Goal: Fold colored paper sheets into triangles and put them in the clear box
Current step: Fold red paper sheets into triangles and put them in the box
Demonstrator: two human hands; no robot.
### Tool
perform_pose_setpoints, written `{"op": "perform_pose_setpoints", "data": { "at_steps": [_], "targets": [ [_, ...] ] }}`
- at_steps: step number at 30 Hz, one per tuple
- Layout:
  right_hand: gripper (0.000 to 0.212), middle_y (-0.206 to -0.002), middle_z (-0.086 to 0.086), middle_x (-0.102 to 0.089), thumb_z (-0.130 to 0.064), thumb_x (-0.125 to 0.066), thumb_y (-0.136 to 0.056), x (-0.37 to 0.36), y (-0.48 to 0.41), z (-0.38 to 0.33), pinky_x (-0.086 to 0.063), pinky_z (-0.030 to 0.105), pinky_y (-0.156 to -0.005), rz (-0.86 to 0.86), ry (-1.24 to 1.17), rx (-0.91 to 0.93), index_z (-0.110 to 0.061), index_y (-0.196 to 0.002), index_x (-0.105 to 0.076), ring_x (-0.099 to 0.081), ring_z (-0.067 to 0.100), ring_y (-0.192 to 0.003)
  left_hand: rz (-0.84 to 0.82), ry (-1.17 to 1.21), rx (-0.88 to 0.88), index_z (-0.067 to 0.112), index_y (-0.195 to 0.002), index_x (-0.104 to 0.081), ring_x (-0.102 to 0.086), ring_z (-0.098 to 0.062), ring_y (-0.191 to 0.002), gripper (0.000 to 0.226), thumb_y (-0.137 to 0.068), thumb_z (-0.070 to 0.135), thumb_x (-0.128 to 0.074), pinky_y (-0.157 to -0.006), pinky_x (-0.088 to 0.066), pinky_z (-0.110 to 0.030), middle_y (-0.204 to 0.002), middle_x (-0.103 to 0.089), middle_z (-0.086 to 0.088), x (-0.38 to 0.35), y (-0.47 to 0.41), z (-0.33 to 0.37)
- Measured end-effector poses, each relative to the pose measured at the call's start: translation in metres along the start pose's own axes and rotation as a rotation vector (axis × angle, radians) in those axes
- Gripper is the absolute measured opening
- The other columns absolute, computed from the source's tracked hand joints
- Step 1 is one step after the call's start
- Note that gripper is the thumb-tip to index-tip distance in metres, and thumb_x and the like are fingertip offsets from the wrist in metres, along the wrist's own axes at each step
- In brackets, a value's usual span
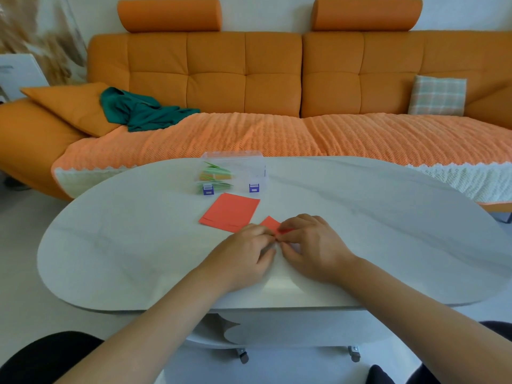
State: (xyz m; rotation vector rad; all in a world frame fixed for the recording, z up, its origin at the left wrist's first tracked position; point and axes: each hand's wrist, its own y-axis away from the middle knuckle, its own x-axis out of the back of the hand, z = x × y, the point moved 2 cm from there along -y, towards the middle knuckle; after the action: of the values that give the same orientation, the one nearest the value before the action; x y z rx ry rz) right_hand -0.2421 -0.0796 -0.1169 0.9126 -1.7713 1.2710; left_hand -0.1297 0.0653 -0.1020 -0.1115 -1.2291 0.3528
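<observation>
Head view: left hand point(243, 249) and right hand point(310, 245) both pinch a small red paper point(273, 224) on the worktop point(388, 231). Just beyond lies a red sheet point(229, 212), then the clear box point(235, 171) holding folded triangles point(214, 176).

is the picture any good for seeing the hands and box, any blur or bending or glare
Head view: wide-angle distortion bows the table edge and sofa; top-left corner is smeared; light is soft, with faint shadows under the left hand and right hand; the paper they pinch is sharp; the box looks washed out, walls hard to trace.
</observation>
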Motion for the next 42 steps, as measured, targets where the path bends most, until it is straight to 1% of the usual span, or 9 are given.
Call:
{"op": "perform_pose_setpoints", "data": {
  "at_steps": [3,7,13,22,27,32,34,39,42],
  "targets": [
    [0.038,-0.108,-0.012,-0.072,-0.041,-0.042,-0.089,0.002,0.001,0.001,-0.047,0.035,-0.081,-0.004,0.035,-0.01,-0.036,-0.097,-0.079,-0.063,0.019,-0.095,-0.039,-0.089,0.018,0.019,-0.109,-0.063,-0.05,-0.014,-0.103,0.035,-0.093,0.043,-0.043,-0.085,-0.049,-0.038,-0.112,-0.055,0.008,-0.001,-0.001,-0.002],
    [0.037,-0.109,-0.014,-0.072,-0.044,-0.042,-0.09,0.007,0.004,0.005,-0.045,0.035,-0.082,0.003,0.053,-0.033,-0.038,-0.094,-0.079,-0.063,0.017,-0.095,-0.066,-0.164,0.029,0.019,-0.1,-0.056,-0.045,-0.014,-0.097,0.038,-0.092,0.05,-0.035,-0.081,-0.048,-0.04,-0.103,-0.047,0.008,-0.002,-0.003,0.0],
    [0.024,-0.112,-0.016,-0.071,-0.038,-0.056,-0.089,0.019,0.01,0.02,-0.041,0.034,-0.088,-0.016,0.082,-0.138,-0.032,-0.082,-0.079,-0.061,0.016,-0.103,-0.053,-0.164,0.005,0.022,-0.113,-0.06,-0.044,-0.014,-0.102,0.031,-0.096,0.046,-0.049,-0.084,-0.045,-0.035,-0.108,-0.047,0.009,-0.001,-0.008,0.004],
    [0.028,-0.117,-0.02,-0.069,-0.038,-0.052,-0.09,0.032,0.016,0.034,-0.034,0.033,-0.091,-0.039,0.116,-0.272,-0.033,-0.08,-0.078,-0.056,0.011,-0.106,-0.032,-0.152,-0.012,0.023,-0.107,-0.063,-0.044,-0.011,-0.096,0.023,-0.094,0.038,-0.05,-0.079,-0.048,-0.035,-0.1,-0.046,0.011,0.001,-0.014,0.004],
    [0.027,-0.101,-0.016,-0.07,-0.035,-0.049,-0.09,0.03,0.02,0.03,-0.035,0.032,-0.086,-0.017,0.159,-0.248,-0.03,-0.08,-0.074,-0.059,0.013,-0.092,0.002,-0.016,-0.006,0.023,-0.108,-0.07,-0.047,-0.009,-0.098,0.019,-0.096,0.03,-0.058,-0.087,-0.044,-0.028,-0.1,-0.051,0.013,-0.005,-0.015,-0.008],
    [0.026,-0.115,-0.013,-0.063,-0.034,-0.06,-0.093,0.039,0.01,0.029,-0.045,0.03,-0.09,-0.057,-0.08,-0.178,-0.028,-0.117,-0.068,-0.061,0.009,-0.098,0.046,0.092,0.031,0.028,-0.11,-0.073,-0.048,-0.005,-0.111,0.019,-0.092,0.03,-0.068,-0.097,-0.034,-0.016,-0.115,-0.059,0.014,-0.004,-0.023,-0.02],
    [0.027,-0.111,-0.013,-0.064,-0.038,-0.064,-0.092,0.036,0.002,0.022,-0.05,0.03,-0.086,-0.096,-0.129,-0.098,-0.029,-0.117,-0.069,-0.06,0.008,-0.094,0.026,0.114,0.012,0.03,-0.111,-0.071,-0.051,-0.005,-0.105,0.021,-0.09,0.03,-0.07,-0.094,-0.041,-0.02,-0.109,-0.063,0.015,0.0,-0.028,-0.023],
    [0.026,-0.101,-0.013,-0.067,-0.043,-0.069,-0.087,0.029,-0.016,0.014,-0.047,0.028,-0.081,-0.206,-0.129,0.001,-0.034,-0.111,-0.072,-0.056,0.011,-0.092,0.003,0.052,-0.125,0.028,-0.112,-0.074,-0.056,-0.004,-0.094,0.02,-0.093,0.027,-0.068,-0.084,-0.037,-0.008,-0.1,-0.071,0.012,0.006,-0.036,-0.027],
    [0.025,-0.099,-0.014,-0.066,-0.043,-0.071,-0.086,0.028,-0.024,0.013,-0.047,0.028,-0.077,-0.218,-0.114,0.037,-0.034,-0.109,-0.073,-0.056,0.01,-0.091,0.006,-0.029,-0.183,0.024,-0.108,-0.075,-0.059,-0.008,-0.091,0.019,-0.095,0.027,-0.063,-0.082,-0.044,-0.017,-0.096,-0.072,0.008,0.006,-0.038,-0.031]
  ]
}}
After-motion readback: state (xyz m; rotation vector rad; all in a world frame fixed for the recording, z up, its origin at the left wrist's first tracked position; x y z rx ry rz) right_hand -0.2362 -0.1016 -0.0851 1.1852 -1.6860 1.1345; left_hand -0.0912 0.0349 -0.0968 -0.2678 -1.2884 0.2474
